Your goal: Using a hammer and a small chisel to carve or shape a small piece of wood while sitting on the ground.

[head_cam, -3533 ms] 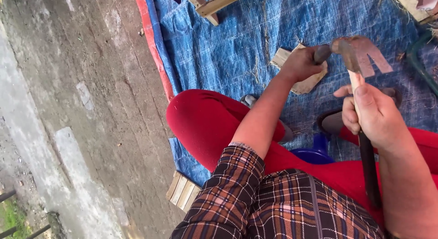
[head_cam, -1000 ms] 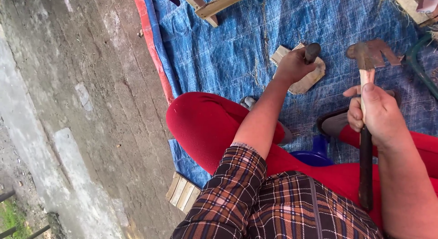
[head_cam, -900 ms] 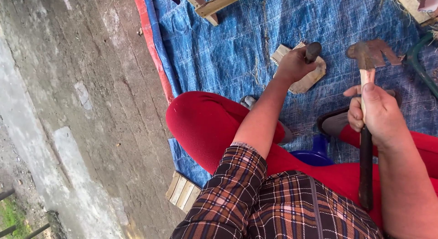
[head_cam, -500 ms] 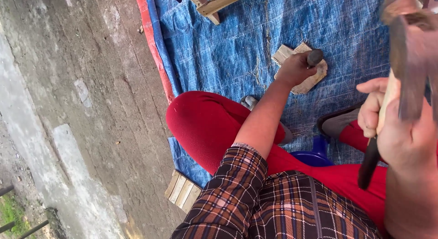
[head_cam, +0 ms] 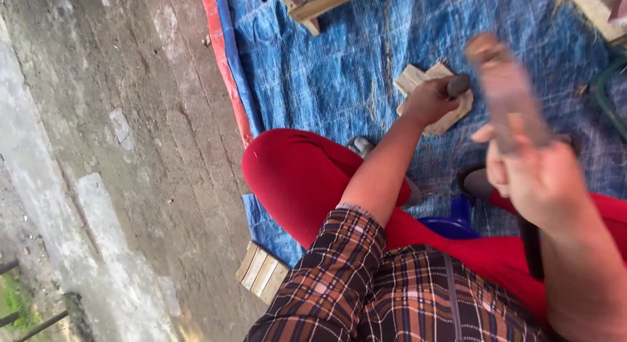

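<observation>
Left hand (head_cam: 428,100) clenches a dark chisel-like tool (head_cam: 457,86) upright on the pale wooden block (head_cam: 436,97), which lies on the blue tarp (head_cam: 339,67). Right hand (head_cam: 539,179) grips the blurred wooden-handled hammer (head_cam: 506,87), mid-swing. The block looks whole; much work remains, I'd say.

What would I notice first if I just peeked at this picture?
Probably the bright red trousers in the middle, on a blue tarp. Then the right hand with a blurred hammer, and the left hand holding a dark tool on a wooden block.
</observation>
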